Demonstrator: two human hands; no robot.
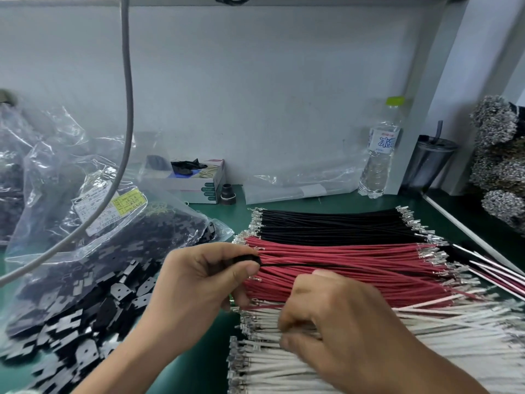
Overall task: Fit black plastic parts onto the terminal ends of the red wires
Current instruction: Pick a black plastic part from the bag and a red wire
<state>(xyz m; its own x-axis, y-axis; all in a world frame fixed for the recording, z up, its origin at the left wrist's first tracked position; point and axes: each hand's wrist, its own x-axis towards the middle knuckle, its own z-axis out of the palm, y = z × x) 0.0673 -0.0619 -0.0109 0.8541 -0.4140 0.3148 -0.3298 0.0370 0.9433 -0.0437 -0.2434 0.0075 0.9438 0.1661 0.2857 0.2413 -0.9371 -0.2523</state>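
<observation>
The desk has a green surface and stands against a pale grey wall. A grey cable hangs down from above on the left side.

The red wires lie in a flat bundle across the desk, between a bundle of black wires behind and a bundle of white wires in front (all have metal terminals at both ends).

The left hand pinches a black plastic part between thumb and forefinger, at the left terminal ends of the red wires. A thin black wire runs right from the part over the red bundle.

The right hand rests on the wire bundles with its fingers curled downward; whether it grips a wire cannot be told.

Loose black plastic parts spill from a clear plastic bag on the left of the desk.

At the rear stand a small cardboard box, a water bottle with a green cap and a dark tumbler with a straw
</observation>
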